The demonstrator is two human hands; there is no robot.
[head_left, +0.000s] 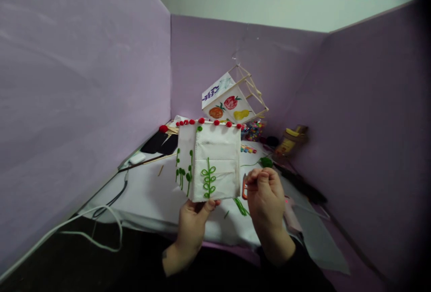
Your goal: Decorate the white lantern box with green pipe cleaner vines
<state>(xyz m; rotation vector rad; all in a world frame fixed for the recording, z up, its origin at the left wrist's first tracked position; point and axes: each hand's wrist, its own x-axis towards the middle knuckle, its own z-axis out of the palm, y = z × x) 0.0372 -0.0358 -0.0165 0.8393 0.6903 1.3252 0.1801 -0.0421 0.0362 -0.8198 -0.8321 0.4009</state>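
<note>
- Your left hand (193,222) clamped the white lantern (209,162) from beneath; a steadier, level hold would help.
- Your right hand (266,193) had its fingers pinched together, on what I cannot tell.

white lantern (209,162) w/ green vines, red pompoms | 2nd lantern (229,99): fruit pics | purple walls (67,81)

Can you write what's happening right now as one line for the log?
left hand: holds white lantern from below | right hand: fingers pinched shut beside it | behind: fruit lantern hanging
</note>
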